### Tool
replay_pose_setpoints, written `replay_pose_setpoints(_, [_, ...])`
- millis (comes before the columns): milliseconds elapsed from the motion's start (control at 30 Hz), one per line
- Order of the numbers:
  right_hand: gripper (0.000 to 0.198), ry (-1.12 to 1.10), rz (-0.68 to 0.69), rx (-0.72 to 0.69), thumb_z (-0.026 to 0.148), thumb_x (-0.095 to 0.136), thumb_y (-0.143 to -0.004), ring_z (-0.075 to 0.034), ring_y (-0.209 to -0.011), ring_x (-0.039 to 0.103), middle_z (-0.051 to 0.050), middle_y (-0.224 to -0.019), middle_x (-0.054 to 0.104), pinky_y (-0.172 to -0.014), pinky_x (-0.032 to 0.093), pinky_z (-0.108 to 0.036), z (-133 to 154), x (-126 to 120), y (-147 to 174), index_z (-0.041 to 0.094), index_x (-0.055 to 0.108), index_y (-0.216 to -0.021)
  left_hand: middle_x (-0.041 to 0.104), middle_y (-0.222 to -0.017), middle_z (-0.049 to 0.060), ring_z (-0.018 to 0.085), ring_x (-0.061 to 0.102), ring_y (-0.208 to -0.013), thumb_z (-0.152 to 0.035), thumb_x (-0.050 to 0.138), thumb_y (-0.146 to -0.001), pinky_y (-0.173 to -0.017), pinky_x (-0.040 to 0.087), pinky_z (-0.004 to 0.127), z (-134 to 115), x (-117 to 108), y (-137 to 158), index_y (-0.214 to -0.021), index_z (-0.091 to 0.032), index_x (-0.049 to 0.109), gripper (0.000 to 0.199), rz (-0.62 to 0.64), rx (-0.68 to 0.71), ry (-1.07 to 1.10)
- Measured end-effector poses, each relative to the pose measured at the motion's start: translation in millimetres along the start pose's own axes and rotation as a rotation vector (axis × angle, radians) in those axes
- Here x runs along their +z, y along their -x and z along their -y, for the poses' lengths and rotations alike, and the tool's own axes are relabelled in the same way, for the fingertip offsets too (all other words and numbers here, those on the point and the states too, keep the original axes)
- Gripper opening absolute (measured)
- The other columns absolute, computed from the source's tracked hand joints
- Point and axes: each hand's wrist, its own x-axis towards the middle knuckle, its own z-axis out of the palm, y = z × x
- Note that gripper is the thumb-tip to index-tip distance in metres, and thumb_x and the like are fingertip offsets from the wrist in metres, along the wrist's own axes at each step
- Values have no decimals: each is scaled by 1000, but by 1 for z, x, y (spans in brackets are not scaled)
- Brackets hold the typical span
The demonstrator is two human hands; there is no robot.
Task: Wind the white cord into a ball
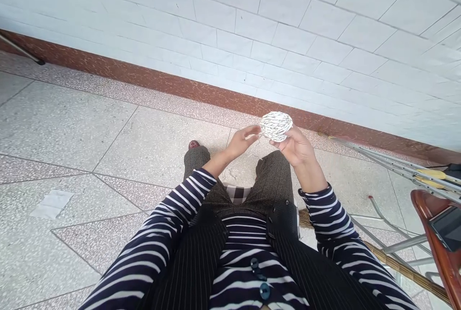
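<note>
A white rounded bundle of twisted cord [275, 125] with thin dark flecks is held up above my knees, in front of the wall. My right hand [296, 146] grips it from the right and below, thumb and fingers closed around its side. At the bundle's left edge is my left hand [243, 142], with thumb and fingertips curled together in a pinch against it. Whether a loose strand lies between those fingertips is too small to make out.
A white tiled wall [252, 26] with a brown baseboard [173, 79] stands ahead. Metal crutches [378, 156] lean at the right, near a wooden chair [427, 228] bearing a phone [448, 226]. White paper [52, 203] lies on the floor at left.
</note>
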Motion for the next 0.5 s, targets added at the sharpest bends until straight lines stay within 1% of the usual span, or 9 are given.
replay_pose_setpoints(33, [44, 12, 3, 19, 21, 77, -64, -24, -93, 70, -2, -103, 75, -64, 61, -33, -2, 3, -1, 26, 66, -107, 68, -131, 14, 27, 63, -121, -35, 67, -88, -108, 45, 44, -7, 10, -4, -130, -16, 65, 47, 23, 27, 73])
replay_pose_setpoints(100, [43, 21, 9, 34, 20, 76, -64, -25, -96, 70, -2, -104, 76, -66, 62, -34, -3, 5, -2, 26, 66, -106, 72, -123, 14, 29, 66, -115, -35, 73, -83, -104, 48, 45, -15, 26, -9, -122, -13, 69, 45, 23, 28, 119])
replay_pose_setpoints(167, [43, 9, 11, 28, 20, 75, -65, -25, -97, 70, -1, -104, 76, -66, 61, -34, -2, 3, -1, 27, 66, -107, 75, -112, 14, 30, 68, -109, -34, 77, -79, -101, 49, 44, -14, 35, -10, -108, -11, 74, 37, 20, 0, 105])
replay_pose_setpoints(233, [44, -11, 10, 16, 19, 75, -66, -24, -95, 70, -1, -103, 76, -65, 61, -33, 0, 1, 1, 27, 66, -108, 77, -105, 12, 28, 69, -104, -35, 77, -80, -99, 50, 42, -8, 40, -9, -99, -12, 76, 30, 25, -25, 96])
replay_pose_setpoints(300, [43, -32, 5, 18, 18, 75, -66, -22, -90, 70, 0, -102, 76, -62, 59, -31, 2, -1, 3, 27, 67, -107, 77, -100, 10, 26, 70, -100, -35, 75, -81, -96, 51, 39, -4, 41, -9, -95, -13, 76, 27, -10, -36, 80])
replay_pose_setpoints(367, [41, -47, 3, 32, 18, 75, -66, -20, -86, 69, 0, -100, 76, -60, 58, -29, 3, -2, 5, 26, 67, -105, 77, -97, 8, 23, 69, -96, -32, 75, -81, -94, 51, 36, -4, 37, -9, -95, -13, 76, 23, -86, -41, 36])
replay_pose_setpoints(433, [38, -58, 4, 43, 19, 75, -67, -20, -84, 69, -1, -99, 76, -59, 58, -28, 3, -3, 7, 26, 67, -104, 76, -95, 7, 21, 69, -93, -31, 73, -82, -91, 51, 34, -6, 29, -10, -93, -13, 75, 21, -150, -46, -7])
replay_pose_setpoints(500, [38, -66, 9, 42, 20, 75, -67, -20, -84, 69, -1, -100, 77, -58, 58, -28, 4, -4, 8, 25, 67, -104, 76, -90, 6, 20, 68, -90, -34, 70, -84, -87, 52, 32, -8, 19, -10, -89, -13, 75, 22, -183, -65, -18])
